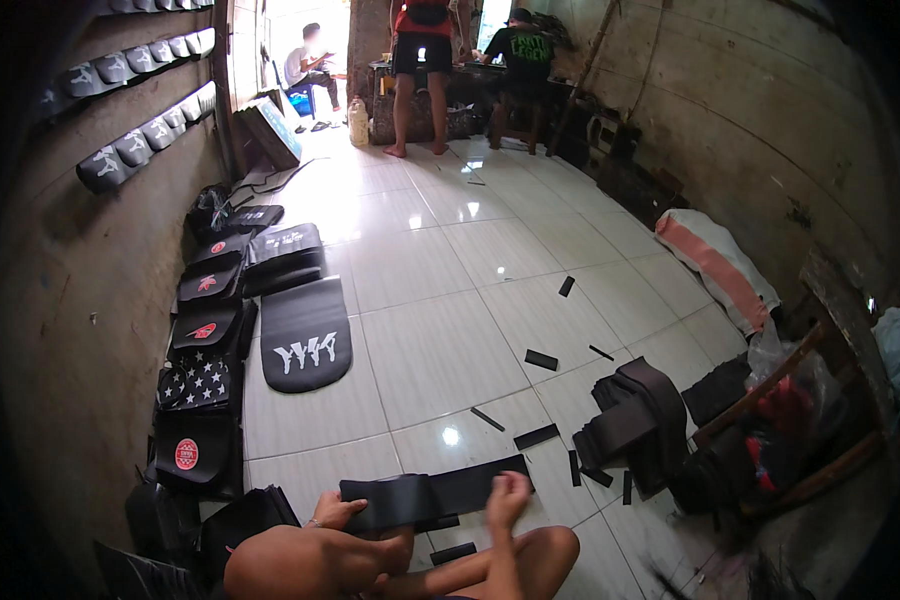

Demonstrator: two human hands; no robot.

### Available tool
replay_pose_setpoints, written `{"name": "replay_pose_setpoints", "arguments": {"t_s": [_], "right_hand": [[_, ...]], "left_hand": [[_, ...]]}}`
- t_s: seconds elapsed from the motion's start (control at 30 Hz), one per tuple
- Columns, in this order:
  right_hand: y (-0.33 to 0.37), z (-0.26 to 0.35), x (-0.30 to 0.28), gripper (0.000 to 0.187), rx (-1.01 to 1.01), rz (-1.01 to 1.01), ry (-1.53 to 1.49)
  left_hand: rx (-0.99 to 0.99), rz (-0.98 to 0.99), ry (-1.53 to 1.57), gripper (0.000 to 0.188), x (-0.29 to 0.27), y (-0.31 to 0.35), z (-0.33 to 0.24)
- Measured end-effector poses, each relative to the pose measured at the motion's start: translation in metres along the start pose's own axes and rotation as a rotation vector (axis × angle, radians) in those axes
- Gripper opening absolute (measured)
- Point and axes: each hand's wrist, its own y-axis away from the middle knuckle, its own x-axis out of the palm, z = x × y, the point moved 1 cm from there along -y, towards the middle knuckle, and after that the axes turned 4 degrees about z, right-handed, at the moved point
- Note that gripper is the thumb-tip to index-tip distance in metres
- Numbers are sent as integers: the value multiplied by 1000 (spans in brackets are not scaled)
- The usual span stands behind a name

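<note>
A long strip of black leather-like material [475,488], folded over at its left part, stretches across the floor in front of my bent legs. At its left end my left hand [338,511] grips the edge, thumb on top. My right hand [510,494] is curled closed over the right end of the strip; it is slightly blurred, and what its fingers hold, if anything, is hidden. Close to my legs a small black offcut [453,553] lies on the tiles. More black offcuts [537,436] are scattered to the right of the strip.
Stacked dark flaps [635,420] lie to the right, near a wooden frame [815,480] and a white-and-pink sack [715,265]. Piles of black printed flaps [205,440] line the left wall, with one large flap [307,335] beside them. Several people are at the far end.
</note>
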Motion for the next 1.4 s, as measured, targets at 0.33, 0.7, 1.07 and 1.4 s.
{"name": "replay_pose_setpoints", "arguments": {"t_s": [0.33, 0.7, 1.07, 1.4], "right_hand": [[114, 51, 74, 21, -92, 645, 79], [66, 35, 44, 21, 90, 560, -18], [58, 43, 39, 19, 95, 553, -58], [98, 58, 73, 21, -149, 848, 75]], "left_hand": [[37, -131, -363, 34, 8, -29, 22], [-61, -90, 6, 19, -5, -19, 28], [278, -79, -271, 16, 1, 3, -6], [78, 67, -468, 34, 12, -11, -5]]}}
